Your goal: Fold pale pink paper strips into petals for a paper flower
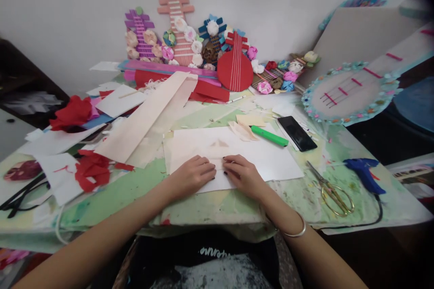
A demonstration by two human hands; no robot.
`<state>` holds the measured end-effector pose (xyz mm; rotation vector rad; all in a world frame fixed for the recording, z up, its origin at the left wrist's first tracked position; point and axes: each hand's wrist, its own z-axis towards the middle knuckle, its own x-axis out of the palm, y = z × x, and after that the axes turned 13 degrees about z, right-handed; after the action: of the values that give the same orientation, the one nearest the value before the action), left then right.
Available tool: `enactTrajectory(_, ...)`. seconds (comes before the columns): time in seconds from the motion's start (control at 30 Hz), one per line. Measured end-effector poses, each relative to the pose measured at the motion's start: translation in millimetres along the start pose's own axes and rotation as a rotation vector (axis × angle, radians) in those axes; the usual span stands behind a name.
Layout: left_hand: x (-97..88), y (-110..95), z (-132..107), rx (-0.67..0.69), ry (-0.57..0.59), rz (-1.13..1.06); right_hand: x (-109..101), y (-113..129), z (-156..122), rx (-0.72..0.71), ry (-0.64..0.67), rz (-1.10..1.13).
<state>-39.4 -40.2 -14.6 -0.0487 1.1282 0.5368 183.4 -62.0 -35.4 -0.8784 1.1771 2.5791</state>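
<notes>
A white sheet (pixel 278 162) lies on the table in front of me. My left hand (pixel 193 174) rests on its near part, fingers pressed together at the end of a thin pale paper strip (pixel 219 163). From the other side my right hand (pixel 244 175) pinches the same strip between thumb and fingers. Fold details are too small to make out. Just beyond my fingers lies a small cream paper piece (pixel 219 145). A green cutter-like tool (pixel 269 136) is on the sheet, beside crumpled cream paper (pixel 242 131).
To the right are a black phone (pixel 297 133), gold-handled scissors (pixel 334 194) and a blue glue gun (pixel 365 175) with its cord. A long cream paper strip (pixel 145 119), red scraps (pixel 93 170) and glasses (pixel 25 196) lie left. A red paper lute (pixel 235 70) leans behind.
</notes>
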Motion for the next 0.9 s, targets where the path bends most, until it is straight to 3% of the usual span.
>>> enactTrajectory(0.3, 14.5, 3.8, 8.4, -0.052, -0.002, -0.023, 0.6, -1.8, 17.3, 0.051, 0.024, -0.001)
enactTrajectory(0.63, 17.7, 3.2, 10.1, -0.08, 0.058, -0.03, -9.0, 1.3, 18.4, 0.188, 0.058, 0.055)
enactTrajectory(0.9, 25.3, 2.7, 14.7, -0.267, 0.055, -0.118, -7.4, 1.1, 20.4, 0.181, 0.054, 0.077)
